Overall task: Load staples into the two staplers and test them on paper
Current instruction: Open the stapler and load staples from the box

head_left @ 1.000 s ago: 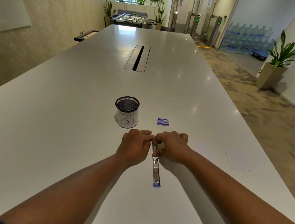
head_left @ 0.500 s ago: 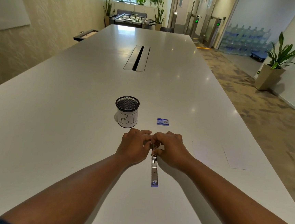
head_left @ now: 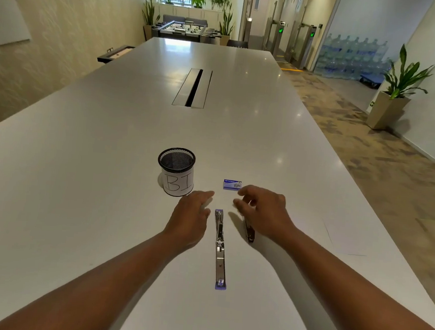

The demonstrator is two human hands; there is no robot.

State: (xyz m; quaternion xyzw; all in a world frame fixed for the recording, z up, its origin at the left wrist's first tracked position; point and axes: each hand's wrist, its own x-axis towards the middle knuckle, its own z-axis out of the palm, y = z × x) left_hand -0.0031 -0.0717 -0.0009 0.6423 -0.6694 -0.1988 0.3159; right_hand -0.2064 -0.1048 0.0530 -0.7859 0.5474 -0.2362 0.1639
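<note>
Open stapler (head_left: 220, 246): lies flat on the desk (head_left: 78, 179) between the two hands, swung fully open into one long strip, metal channel facing up, a purple end at each tip. Neither hand touches it.
Handling, open stapler: likely stiff steel, light, smooth and a little slippery. Best taken by the sides of the middle hinge or the plastic ends, judging by its shape; the spring pusher in the channel could snap back.
Second stapler (head_left: 249, 233): darker, just beside the first on its right, partly under the right hand.
Staple box (head_left: 232, 184): small blue carton beyond the staplers, close to the right fingertips. Probably light card, easily crushed. A staple strip inside would be brittle and break if bent, so lift it by its long sides.
Paper (head_left: 347, 236): white sheet flat on the desk, well off to the right. Thin and limp.
Left hand (head_left: 190, 220): grip relaxed, fingers loosely bent, holding nothing, beside the stapler's far end.
Right hand (head_left: 264, 213): grip wide, fingers spread, holding nothing, hovering near the box.
Mesh cup (head_left: 176, 171): black, labelled "BI", beyond the left hand.
</note>
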